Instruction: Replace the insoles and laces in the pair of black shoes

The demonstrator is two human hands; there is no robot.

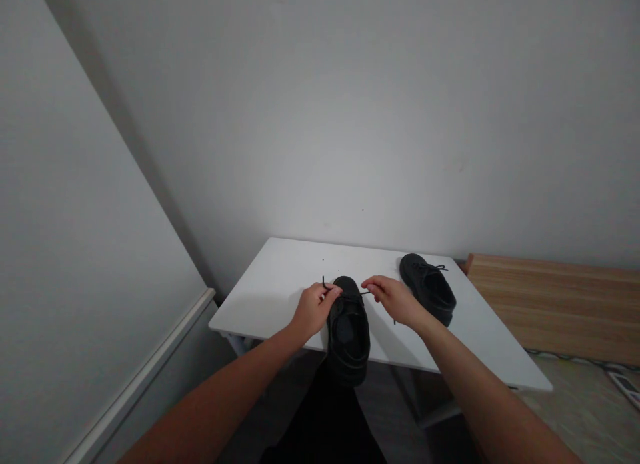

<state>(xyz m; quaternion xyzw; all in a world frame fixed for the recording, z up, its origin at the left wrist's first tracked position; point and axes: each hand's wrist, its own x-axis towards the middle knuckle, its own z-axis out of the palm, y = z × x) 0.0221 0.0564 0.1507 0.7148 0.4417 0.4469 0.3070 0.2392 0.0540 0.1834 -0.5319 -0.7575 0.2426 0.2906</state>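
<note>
A black lace-up shoe (349, 357) points toe-first to the wall, its heel reaching past the front edge of the white table (280, 267). At the shoe's left side, my left hand (315, 307) pinches a black shoelace (324, 281), and a short end sticks up above the fingers. My right hand (393, 297) is to the right of the shoe, its fingers closed on the other shoelace, which runs from the shoe to the fingertips. A bit of that lace hangs below this hand. The shoe's opening faces me.
A second black shoe (427, 287), its lace tied, stands at the table's back right. Behind the table is a grey-white wall (350, 117). To the right are a wooden board (550, 304) and a bed-like patterned surface (590, 404). A white ledge (150, 371) runs along the left.
</note>
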